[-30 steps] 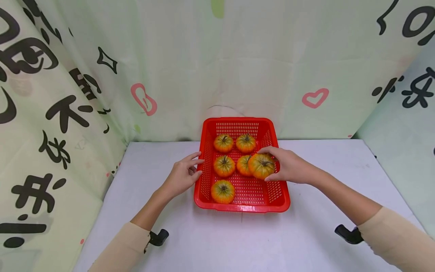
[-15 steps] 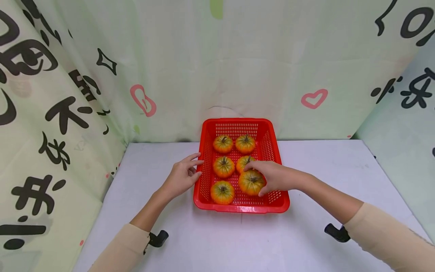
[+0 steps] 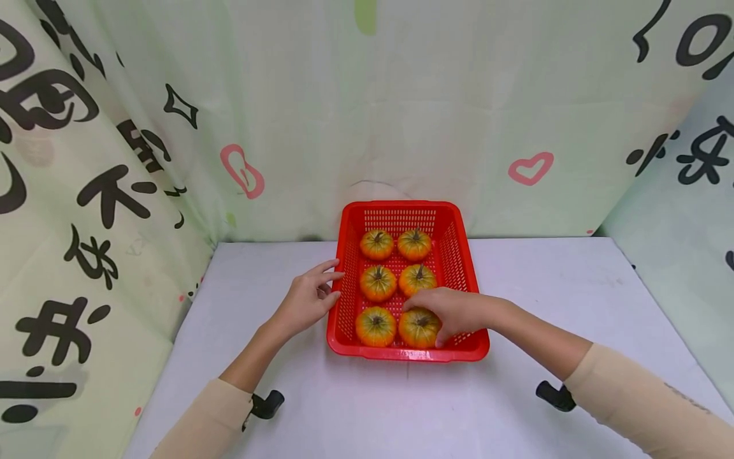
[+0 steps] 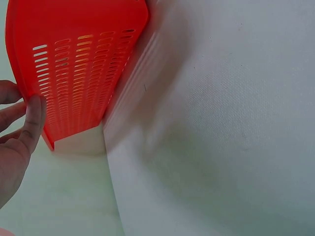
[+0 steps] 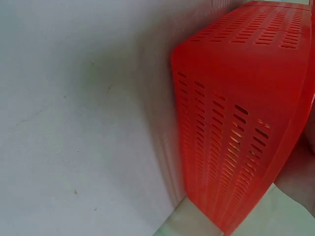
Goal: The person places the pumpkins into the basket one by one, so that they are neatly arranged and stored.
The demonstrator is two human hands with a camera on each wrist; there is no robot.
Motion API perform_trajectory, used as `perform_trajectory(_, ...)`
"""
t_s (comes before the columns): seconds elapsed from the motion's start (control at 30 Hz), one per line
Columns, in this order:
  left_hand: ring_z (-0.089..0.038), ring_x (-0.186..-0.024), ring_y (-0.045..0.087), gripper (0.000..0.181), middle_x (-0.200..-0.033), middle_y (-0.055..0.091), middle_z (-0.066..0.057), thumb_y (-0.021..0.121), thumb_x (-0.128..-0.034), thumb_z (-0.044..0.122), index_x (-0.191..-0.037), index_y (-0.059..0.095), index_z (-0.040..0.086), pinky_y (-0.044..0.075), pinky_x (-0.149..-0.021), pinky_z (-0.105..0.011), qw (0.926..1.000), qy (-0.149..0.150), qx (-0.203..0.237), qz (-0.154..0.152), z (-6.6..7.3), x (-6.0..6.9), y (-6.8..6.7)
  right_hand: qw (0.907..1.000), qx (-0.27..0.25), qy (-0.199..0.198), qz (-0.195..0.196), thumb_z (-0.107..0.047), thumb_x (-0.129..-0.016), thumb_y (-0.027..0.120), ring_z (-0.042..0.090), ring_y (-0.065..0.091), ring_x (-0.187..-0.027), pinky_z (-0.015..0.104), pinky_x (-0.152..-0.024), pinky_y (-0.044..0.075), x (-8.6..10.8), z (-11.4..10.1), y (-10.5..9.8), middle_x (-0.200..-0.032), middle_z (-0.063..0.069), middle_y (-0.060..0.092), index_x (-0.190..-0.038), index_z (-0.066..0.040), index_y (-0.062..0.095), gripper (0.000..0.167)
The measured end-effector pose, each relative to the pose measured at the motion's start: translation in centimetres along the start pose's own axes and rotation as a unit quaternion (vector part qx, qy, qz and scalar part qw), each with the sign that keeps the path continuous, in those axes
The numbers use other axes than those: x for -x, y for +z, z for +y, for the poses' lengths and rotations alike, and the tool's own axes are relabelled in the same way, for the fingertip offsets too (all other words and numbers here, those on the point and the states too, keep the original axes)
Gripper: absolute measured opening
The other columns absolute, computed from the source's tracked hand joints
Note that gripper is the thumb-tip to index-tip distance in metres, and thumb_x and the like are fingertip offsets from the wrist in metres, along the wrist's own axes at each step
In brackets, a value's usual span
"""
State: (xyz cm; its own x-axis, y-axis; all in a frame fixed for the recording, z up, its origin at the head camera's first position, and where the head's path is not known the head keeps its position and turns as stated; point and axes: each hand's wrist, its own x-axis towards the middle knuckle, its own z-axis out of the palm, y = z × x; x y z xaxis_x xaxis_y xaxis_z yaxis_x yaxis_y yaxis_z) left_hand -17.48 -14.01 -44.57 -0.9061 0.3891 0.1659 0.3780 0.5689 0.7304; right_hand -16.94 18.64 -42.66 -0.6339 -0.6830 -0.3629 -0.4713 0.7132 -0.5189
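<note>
A red plastic basket (image 3: 436, 352) holds several small orange-yellow pumpkins in two columns of three. My right hand (image 3: 455, 310) grips the front right pumpkin (image 3: 419, 328) from its right side, low in the basket. Directly behind it is another pumpkin (image 3: 418, 279). The front left pumpkin (image 3: 376, 326) sits beside the gripped one. At the basket's left rim is my left hand (image 3: 306, 299), its thumb (image 4: 34, 115) against the outer wall and its fingers at the rim's edge. In the right wrist view the basket wall (image 5: 231, 123) hides most of the right hand.
The basket stands on a table with a white cover (image 3: 344, 408), close to its back edge. A printed curtain (image 3: 287, 127) hangs behind and at the sides. Black straps with camera mounts (image 3: 267, 404) are on both wrists.
My right hand has carried the pumpkin toward the front and slightly left, down into the front right place. The pumpkin behind is now more visible. The left hand has stayed at the rim.
</note>
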Motion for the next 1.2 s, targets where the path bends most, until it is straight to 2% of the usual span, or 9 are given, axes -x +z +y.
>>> perform_trajectory(0.17, -0.015, -0.086, 0.068, 0.038, -0.153, 0.054, -0.013, 0.071, -0.0933, 0.003, -0.131, 0.069, -0.002, 0.062, -0.078, -0.026, 1.0, -0.009, -0.002, -0.003, -0.1, -0.1, 0.0, 0.9999, 0.008, 0.001, -0.012, -0.02, -0.077, 0.091, 0.023, 0.052, -0.134, 0.043, -0.1, 0.058, -0.4, 0.0, 0.3, -0.139, -0.002, 0.06, -0.142, -0.019, 0.059, 0.073)
perform_trajectory(0.7, -0.015, -0.084, 0.067, 0.037, -0.153, 0.055, -0.012, 0.071, -0.0939, 0.004, -0.13, 0.069, -0.001, 0.061, -0.076, -0.024, 1.0, -0.008, -0.001, 0.0, -0.4, 0.0, 0.1, 0.999, 0.011, 0.03, -0.031, -0.012, -0.077, 0.089, 0.026, 0.05, -0.137, 0.046, -0.103, 0.056, -1.0, -0.1, 0.8, -0.144, 0.002, 0.058, -0.146, -0.017, 0.056, 0.077)
perform_trajectory(0.93, -0.015, -0.085, 0.068, 0.037, -0.152, 0.055, -0.013, 0.071, -0.094, 0.004, -0.131, 0.069, -0.001, 0.062, -0.078, -0.025, 1.0, -0.009, 0.002, 0.002, -0.4, 0.0, 0.2, 0.9984, -0.003, 0.048, -0.029, -0.015, -0.077, 0.09, 0.027, 0.049, -0.137, 0.045, -0.097, 0.06, -0.6, -0.5, 0.3, -0.146, 0.004, 0.056, -0.149, -0.02, 0.054, 0.081)
perform_trajectory(1.2, -0.014, -0.084, 0.067, 0.037, -0.152, 0.055, -0.014, 0.071, -0.0934, 0.003, -0.13, 0.069, -0.002, 0.062, -0.077, -0.025, 1.0, 0.001, 0.004, 0.006, -0.4, 0.0, 0.2, 0.9987, -0.001, 0.048, -0.017, -0.021, -0.076, 0.091, 0.027, 0.05, -0.137, 0.046, -0.099, 0.058, -0.1, -0.7, -0.5, -0.144, 0.001, 0.059, -0.149, -0.019, 0.054, 0.082)
